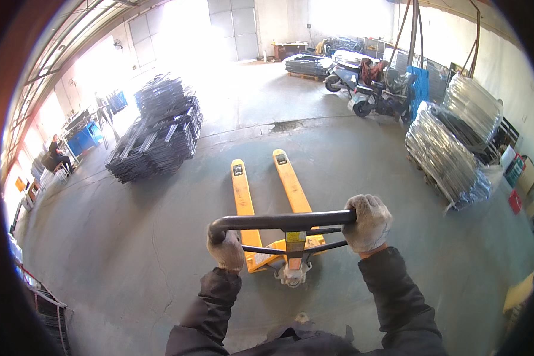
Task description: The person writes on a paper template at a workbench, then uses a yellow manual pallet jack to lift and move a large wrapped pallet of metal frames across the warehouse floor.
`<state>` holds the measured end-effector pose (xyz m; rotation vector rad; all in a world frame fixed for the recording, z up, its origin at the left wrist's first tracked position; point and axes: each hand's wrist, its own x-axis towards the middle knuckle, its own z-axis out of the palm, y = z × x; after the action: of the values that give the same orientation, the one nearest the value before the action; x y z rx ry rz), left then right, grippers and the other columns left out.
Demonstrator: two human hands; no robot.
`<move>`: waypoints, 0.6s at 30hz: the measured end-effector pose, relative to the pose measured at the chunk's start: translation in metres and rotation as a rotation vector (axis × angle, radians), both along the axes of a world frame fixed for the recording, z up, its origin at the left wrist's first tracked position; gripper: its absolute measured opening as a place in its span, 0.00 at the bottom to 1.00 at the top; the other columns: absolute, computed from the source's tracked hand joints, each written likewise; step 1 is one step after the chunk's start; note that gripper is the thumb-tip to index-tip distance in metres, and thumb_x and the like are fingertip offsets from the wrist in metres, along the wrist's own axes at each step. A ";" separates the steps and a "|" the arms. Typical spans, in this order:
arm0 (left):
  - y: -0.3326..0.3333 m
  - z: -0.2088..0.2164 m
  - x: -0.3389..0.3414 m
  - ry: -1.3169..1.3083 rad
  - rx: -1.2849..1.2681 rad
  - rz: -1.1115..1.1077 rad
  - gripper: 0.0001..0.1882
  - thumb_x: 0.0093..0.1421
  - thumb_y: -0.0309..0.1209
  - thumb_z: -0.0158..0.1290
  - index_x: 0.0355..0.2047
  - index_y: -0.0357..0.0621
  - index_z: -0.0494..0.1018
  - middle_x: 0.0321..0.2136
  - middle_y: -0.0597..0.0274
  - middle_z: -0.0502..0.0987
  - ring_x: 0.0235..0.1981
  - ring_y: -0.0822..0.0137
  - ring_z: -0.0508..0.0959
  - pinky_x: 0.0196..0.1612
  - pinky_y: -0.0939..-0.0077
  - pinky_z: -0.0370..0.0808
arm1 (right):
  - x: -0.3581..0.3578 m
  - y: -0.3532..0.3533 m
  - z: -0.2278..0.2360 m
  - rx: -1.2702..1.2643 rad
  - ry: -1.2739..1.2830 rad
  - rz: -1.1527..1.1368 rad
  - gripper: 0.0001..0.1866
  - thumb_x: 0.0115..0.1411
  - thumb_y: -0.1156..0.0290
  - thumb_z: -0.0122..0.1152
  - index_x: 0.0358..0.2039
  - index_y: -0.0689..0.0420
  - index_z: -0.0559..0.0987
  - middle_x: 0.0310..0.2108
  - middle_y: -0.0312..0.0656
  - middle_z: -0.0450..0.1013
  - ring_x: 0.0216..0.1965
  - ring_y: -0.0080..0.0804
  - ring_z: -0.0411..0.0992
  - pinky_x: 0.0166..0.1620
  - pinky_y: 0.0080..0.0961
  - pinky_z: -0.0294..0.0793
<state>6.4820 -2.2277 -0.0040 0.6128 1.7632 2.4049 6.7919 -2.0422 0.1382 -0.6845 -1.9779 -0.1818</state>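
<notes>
A yellow pallet jack (294, 185) stands on the grey floor in front of me, its two forks pointing away and bearing no load. Its black looped handle (282, 222) comes up toward me. My left hand (226, 251), in a pale work glove, is closed round the handle's left bend. The right corner of the same handle is gripped by my right hand (368, 223), gloved alike, with the fingers curled over the bar. Both forearms are in dark sleeves.
A tall stack of dark metal frames (160, 130) stands ahead left. Plastic-wrapped bundles (448, 154) sit at the right, with parked scooters (377, 89) beyond. A low wrapped stack on a pallet (307, 65) is farther back. Someone sits (59, 155) at the far left.
</notes>
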 end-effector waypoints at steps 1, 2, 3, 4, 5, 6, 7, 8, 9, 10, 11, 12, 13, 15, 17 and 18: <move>0.033 -0.003 -0.009 -0.079 -0.093 0.072 0.09 0.70 0.15 0.63 0.38 0.44 0.80 0.32 0.76 0.78 0.35 0.78 0.76 0.43 0.73 0.76 | -0.014 0.034 0.003 0.019 0.016 0.024 0.14 0.50 0.80 0.74 0.33 0.47 0.80 0.29 0.39 0.76 0.31 0.48 0.80 0.35 0.47 0.80; 0.044 -0.007 -0.006 -0.085 -0.067 0.073 0.09 0.69 0.16 0.63 0.36 0.44 0.79 0.31 0.75 0.78 0.34 0.77 0.77 0.41 0.72 0.77 | -0.020 0.051 0.006 0.019 0.032 0.056 0.14 0.50 0.80 0.74 0.33 0.47 0.80 0.29 0.39 0.76 0.31 0.49 0.80 0.35 0.47 0.80; 0.066 -0.014 -0.014 -0.078 -0.069 0.074 0.09 0.69 0.17 0.63 0.34 0.45 0.78 0.30 0.73 0.78 0.32 0.76 0.77 0.39 0.70 0.77 | -0.038 0.080 0.004 0.009 0.050 0.084 0.14 0.50 0.80 0.74 0.33 0.48 0.80 0.28 0.39 0.76 0.31 0.49 0.80 0.35 0.48 0.80; 0.085 -0.018 -0.025 -0.096 -0.129 0.086 0.10 0.68 0.17 0.62 0.32 0.45 0.77 0.29 0.72 0.78 0.31 0.75 0.77 0.37 0.69 0.77 | -0.055 0.108 0.004 0.000 0.048 0.089 0.14 0.50 0.80 0.74 0.33 0.48 0.80 0.29 0.40 0.77 0.31 0.50 0.80 0.35 0.48 0.80; 0.105 -0.023 -0.037 -0.031 -0.104 0.097 0.08 0.68 0.18 0.63 0.33 0.44 0.78 0.28 0.72 0.79 0.32 0.75 0.78 0.40 0.70 0.78 | -0.071 0.139 0.006 -0.010 0.041 0.097 0.14 0.50 0.80 0.74 0.33 0.48 0.80 0.29 0.40 0.77 0.31 0.50 0.80 0.35 0.48 0.80; 0.123 -0.029 -0.048 -0.052 -0.096 0.107 0.08 0.68 0.18 0.64 0.33 0.45 0.78 0.29 0.72 0.79 0.32 0.75 0.78 0.39 0.70 0.78 | -0.089 0.169 0.006 -0.017 0.030 0.115 0.13 0.50 0.80 0.74 0.33 0.48 0.80 0.29 0.40 0.77 0.32 0.50 0.80 0.35 0.48 0.80; 0.146 -0.035 -0.063 -0.068 -0.078 0.118 0.08 0.68 0.18 0.65 0.33 0.45 0.78 0.29 0.72 0.79 0.32 0.74 0.78 0.39 0.70 0.78 | -0.107 0.200 0.007 -0.033 0.027 0.156 0.13 0.51 0.80 0.74 0.33 0.49 0.80 0.29 0.40 0.77 0.31 0.51 0.80 0.35 0.48 0.80; 0.170 -0.041 -0.081 -0.080 -0.055 0.127 0.09 0.67 0.18 0.65 0.33 0.45 0.78 0.29 0.72 0.79 0.32 0.74 0.79 0.38 0.70 0.77 | -0.128 0.230 0.007 -0.023 0.027 0.176 0.13 0.51 0.80 0.74 0.33 0.49 0.80 0.29 0.40 0.77 0.32 0.51 0.80 0.35 0.49 0.80; 0.188 -0.045 -0.091 -0.058 -0.075 0.140 0.09 0.67 0.18 0.67 0.34 0.45 0.79 0.29 0.71 0.80 0.31 0.74 0.80 0.37 0.70 0.78 | -0.139 0.257 0.005 -0.016 0.026 0.198 0.13 0.50 0.79 0.74 0.33 0.49 0.80 0.29 0.40 0.76 0.32 0.51 0.80 0.35 0.49 0.80; 0.211 -0.048 -0.113 -0.074 -0.104 0.170 0.09 0.67 0.18 0.67 0.33 0.45 0.79 0.29 0.71 0.80 0.31 0.73 0.80 0.36 0.70 0.78 | -0.160 0.282 0.002 -0.036 0.027 0.222 0.14 0.50 0.79 0.74 0.33 0.49 0.80 0.29 0.41 0.76 0.32 0.51 0.80 0.35 0.49 0.80; 0.229 -0.048 -0.134 -0.085 -0.158 0.200 0.09 0.67 0.18 0.67 0.33 0.45 0.79 0.29 0.71 0.81 0.31 0.73 0.81 0.36 0.70 0.79 | -0.178 0.301 -0.004 -0.041 0.020 0.225 0.14 0.49 0.79 0.74 0.34 0.49 0.80 0.30 0.41 0.76 0.33 0.51 0.79 0.36 0.50 0.80; 0.248 -0.046 -0.152 -0.057 -0.184 0.237 0.10 0.67 0.18 0.67 0.33 0.45 0.79 0.29 0.71 0.81 0.31 0.73 0.81 0.35 0.70 0.79 | -0.196 0.321 -0.007 -0.055 0.018 0.237 0.14 0.49 0.78 0.74 0.34 0.50 0.80 0.30 0.40 0.75 0.33 0.52 0.79 0.36 0.50 0.80; 0.269 -0.039 -0.176 -0.080 -0.242 0.233 0.08 0.69 0.20 0.67 0.37 0.45 0.79 0.30 0.70 0.81 0.31 0.72 0.81 0.34 0.71 0.78 | -0.218 0.346 -0.007 -0.086 0.006 0.243 0.14 0.48 0.77 0.74 0.34 0.50 0.80 0.30 0.40 0.75 0.33 0.52 0.79 0.36 0.50 0.80; 0.308 -0.012 -0.214 -0.075 -0.246 0.217 0.07 0.70 0.19 0.66 0.44 0.44 0.81 0.38 0.71 0.82 0.37 0.74 0.80 0.41 0.71 0.78 | -0.256 0.387 -0.001 -0.082 0.016 0.243 0.15 0.46 0.75 0.74 0.34 0.49 0.80 0.30 0.40 0.74 0.34 0.50 0.79 0.35 0.50 0.80; 0.344 0.026 -0.254 -0.103 -0.327 0.229 0.13 0.71 0.17 0.63 0.52 0.44 0.81 0.42 0.71 0.81 0.41 0.75 0.79 0.45 0.72 0.78 | -0.297 0.429 0.006 -0.089 0.048 0.266 0.15 0.46 0.75 0.74 0.34 0.48 0.80 0.30 0.40 0.74 0.33 0.48 0.79 0.36 0.49 0.80; 0.368 0.046 -0.273 0.083 -0.264 0.219 0.13 0.70 0.16 0.62 0.51 0.45 0.81 0.41 0.71 0.81 0.40 0.74 0.79 0.44 0.72 0.78 | -0.316 0.459 0.009 -0.085 0.032 0.284 0.15 0.46 0.75 0.74 0.34 0.49 0.80 0.30 0.40 0.74 0.33 0.48 0.79 0.36 0.49 0.80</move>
<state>6.2094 -1.8596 0.0415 0.5174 2.2403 2.2438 6.4754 -1.5836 0.1471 -0.4498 -2.0361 0.0842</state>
